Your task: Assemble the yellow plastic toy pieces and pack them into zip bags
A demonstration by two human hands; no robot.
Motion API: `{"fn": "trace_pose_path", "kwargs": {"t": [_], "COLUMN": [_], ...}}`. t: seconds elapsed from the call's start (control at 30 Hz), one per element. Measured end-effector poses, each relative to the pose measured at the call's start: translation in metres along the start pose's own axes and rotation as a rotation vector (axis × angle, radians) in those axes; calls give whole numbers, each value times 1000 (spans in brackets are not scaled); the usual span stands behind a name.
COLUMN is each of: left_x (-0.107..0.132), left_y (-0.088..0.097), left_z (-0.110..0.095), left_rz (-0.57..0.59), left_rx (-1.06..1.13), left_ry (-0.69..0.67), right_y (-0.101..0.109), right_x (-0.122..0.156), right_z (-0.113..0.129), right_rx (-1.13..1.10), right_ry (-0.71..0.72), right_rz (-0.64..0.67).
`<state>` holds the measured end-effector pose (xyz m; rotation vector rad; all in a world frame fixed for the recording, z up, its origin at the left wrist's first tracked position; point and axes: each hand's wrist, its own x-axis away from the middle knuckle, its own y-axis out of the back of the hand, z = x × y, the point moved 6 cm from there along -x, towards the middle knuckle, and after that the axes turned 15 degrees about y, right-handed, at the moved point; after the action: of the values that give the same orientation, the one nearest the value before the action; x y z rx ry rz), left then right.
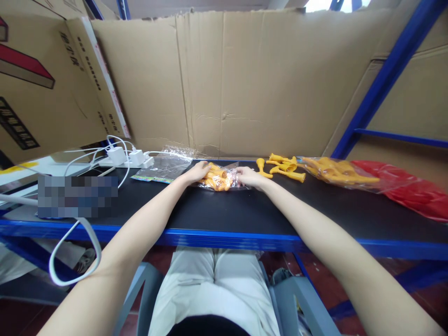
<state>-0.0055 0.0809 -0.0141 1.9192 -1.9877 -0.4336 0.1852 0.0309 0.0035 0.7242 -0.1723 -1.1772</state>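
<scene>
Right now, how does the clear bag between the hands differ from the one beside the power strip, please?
The filled bag bulges with orange pieces; the flat bag beside the power strip shows none. The left hand and right hand touch the filled bag, while neither touches the flat bag. Both are clear plastic.

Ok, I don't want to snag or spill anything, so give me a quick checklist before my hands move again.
1. Left hand on the clear bag: ok, at its left end.
2. Right hand on it too: ok, at its right end.
3. Bag closed: cannot tell, hands and glare hide its ends.
4. Space beside the right hand free: not ok, loose yellow pieces lie just right of it.
5. White cable off the left forearm: cannot tell, its loop overlaps the arm in this view.
</scene>
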Motion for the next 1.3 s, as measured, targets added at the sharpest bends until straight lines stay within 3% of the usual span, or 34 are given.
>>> {"fn": "trace_pose_path", "kwargs": {"t": [0.13, 0.3, 0.57, 0.83, 1.03, 1.3], "left_x": [4, 11, 6, 8, 5, 5], "left_y": [-3, -3, -5, -3, -1, -1], "left_z": [0, -5, 1, -2, 1, 0], "left_rz": [19, 76, 152, 160, 136, 76], "left_rx": [-8, 137, 387, 438, 396, 168], "left_ry": [51, 88, 160, 170, 159, 84], "right_y": [-2, -7, -7, -6, -15, -11], "right_x": [1, -3, -7, -5, -7, -2], "right_z": [0, -6, -4, 1, -6, 2], "right_rx": [-124, -333, -509, -550, -575, -289], "right_ry": [22, 32, 30, 63, 81, 55], "right_rz": [35, 67, -44, -136, 42, 15]}}
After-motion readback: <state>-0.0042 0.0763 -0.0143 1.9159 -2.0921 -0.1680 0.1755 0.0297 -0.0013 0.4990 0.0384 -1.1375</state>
